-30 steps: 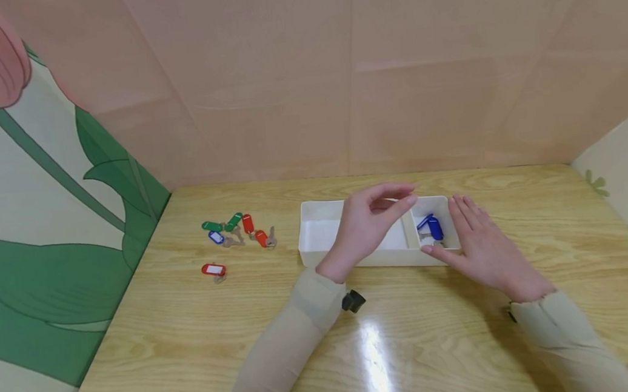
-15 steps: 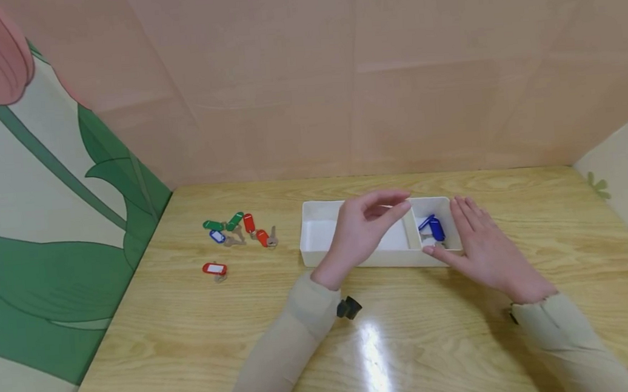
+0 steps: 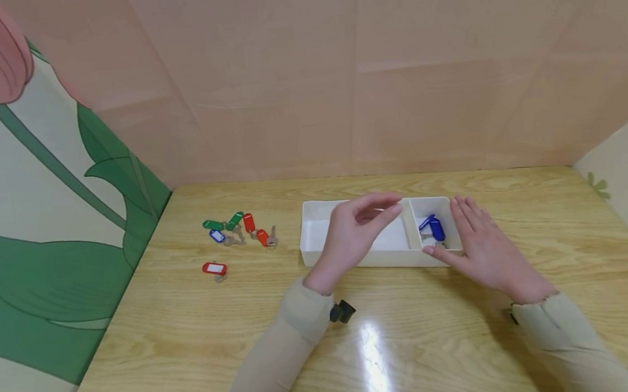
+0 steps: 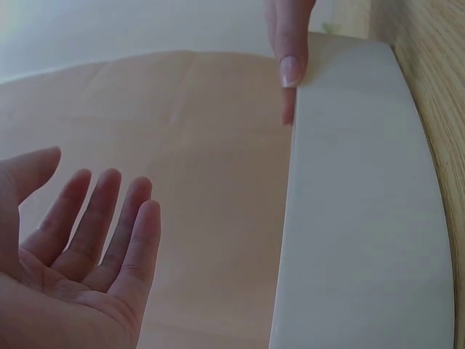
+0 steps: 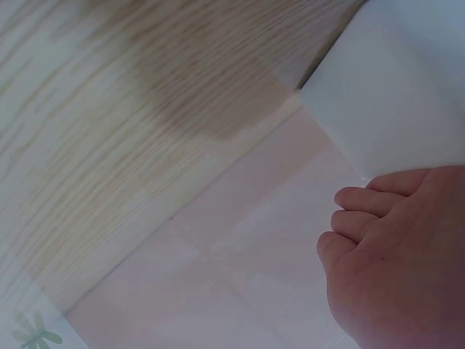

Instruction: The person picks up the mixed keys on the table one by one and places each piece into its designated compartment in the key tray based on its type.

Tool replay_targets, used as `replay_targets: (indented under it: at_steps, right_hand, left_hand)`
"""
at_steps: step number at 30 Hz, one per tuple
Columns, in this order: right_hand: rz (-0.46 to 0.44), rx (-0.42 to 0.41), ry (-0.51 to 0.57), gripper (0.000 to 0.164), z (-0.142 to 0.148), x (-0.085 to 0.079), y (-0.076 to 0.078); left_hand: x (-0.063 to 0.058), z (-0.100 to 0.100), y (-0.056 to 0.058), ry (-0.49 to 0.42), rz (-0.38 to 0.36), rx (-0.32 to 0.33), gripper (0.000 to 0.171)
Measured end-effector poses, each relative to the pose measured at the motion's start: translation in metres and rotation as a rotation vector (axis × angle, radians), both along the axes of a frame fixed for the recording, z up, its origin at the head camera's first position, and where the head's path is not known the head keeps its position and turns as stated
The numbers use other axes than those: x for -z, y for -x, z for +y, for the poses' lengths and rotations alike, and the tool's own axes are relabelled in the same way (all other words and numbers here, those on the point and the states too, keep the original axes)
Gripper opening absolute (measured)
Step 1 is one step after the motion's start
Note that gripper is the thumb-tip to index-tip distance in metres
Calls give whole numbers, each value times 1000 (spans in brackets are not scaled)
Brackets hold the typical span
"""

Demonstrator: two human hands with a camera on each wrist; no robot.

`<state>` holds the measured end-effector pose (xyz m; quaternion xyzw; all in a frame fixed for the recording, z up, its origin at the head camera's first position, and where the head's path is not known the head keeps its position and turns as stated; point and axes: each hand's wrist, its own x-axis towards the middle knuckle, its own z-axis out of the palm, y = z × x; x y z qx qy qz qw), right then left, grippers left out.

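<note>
A white divided box [image 3: 324, 258] stands on the wooden table, with blue-tagged keys [image 3: 436, 229] in its smaller right compartment. My left hand [image 3: 349, 233] hovers above the larger compartment, which it partly covers; in the left wrist view its fingers [image 4: 134, 254] are loosely spread and hold nothing. At the box's right end rests my right hand [image 3: 484, 251], its straight fingers along the end wall and its thumb on the front rim. The right wrist view shows the back of this hand [image 5: 407, 254] beside the box corner [image 5: 385, 109].
Left of the box lie several tagged keys: green tags [image 3: 234, 220], red tags [image 3: 248, 223] and a blue-rimmed tag [image 3: 216, 236]. One red-tagged key [image 3: 214, 268] lies apart, nearer the front. A pink-covered wall [image 3: 351, 96] closes off the table's back edge.
My left hand has drawn back a little to the left, away from the small compartment. My right hand, the box and the keys stay as they were.
</note>
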<state>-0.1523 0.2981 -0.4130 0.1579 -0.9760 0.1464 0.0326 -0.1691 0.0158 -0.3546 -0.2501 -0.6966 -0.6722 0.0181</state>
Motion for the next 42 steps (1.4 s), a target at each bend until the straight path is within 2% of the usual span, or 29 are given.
replay_targets:
  at_steps: [20, 42]
  right_hand:
    - [-18, 11, -9, 109, 0, 0, -2]
    - [7, 3, -7, 108, -1, -3, -2]
  left_hand:
    - [4, -21, -1, 43, 0, -52, 25]
    - [6, -50, 0, 109, -2, -91, 27]
